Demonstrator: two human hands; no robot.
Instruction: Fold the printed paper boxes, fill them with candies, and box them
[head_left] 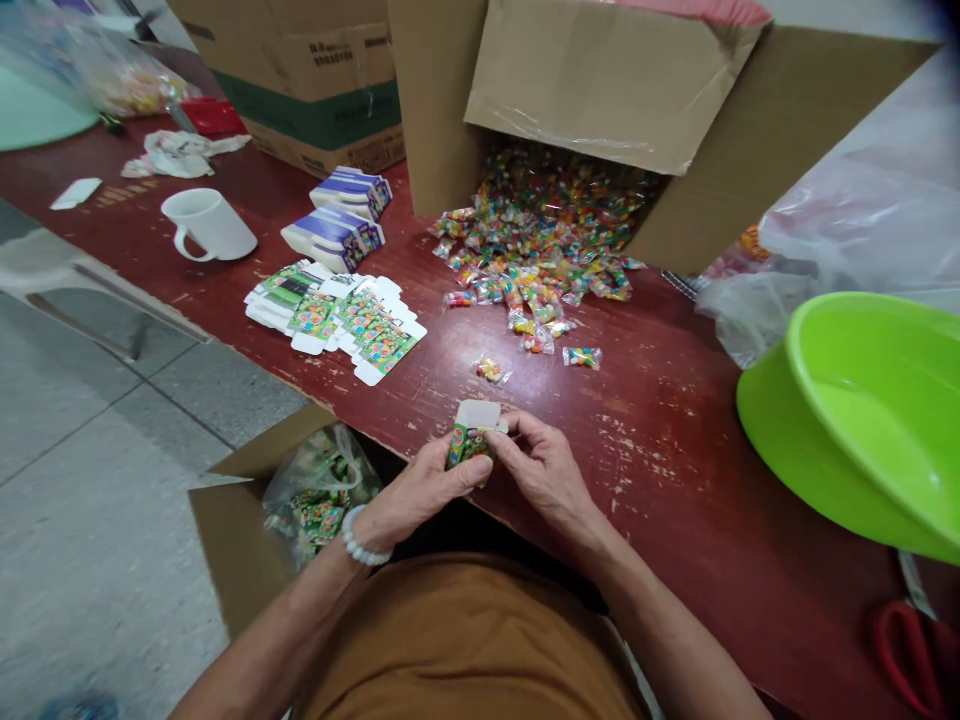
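A small green printed candy box [475, 440] with its white top flap raised is held between my two hands, over the table's front edge. My left hand [439, 475] grips the box's left side and lower part, thumb in front. With thumb and fingers, my right hand [536, 460] pinches the box's upper right edge near a side flap. Just beyond lies a single clear candy packet [491, 370], with another candy packet [583, 357] to its right. Flat unfolded green cartons [367, 325] lie spread to the left. Whatever is inside the box is hidden.
A tipped cardboard box [667, 215] spills a heap of candy packets [555, 230]. Purple-and-white carton stacks [334, 235] and a white mug [210, 225] stand left. A green basin [810, 430] and red scissors [907, 650] are right. Below left, an open box [232, 540] holds bagged green cartons.
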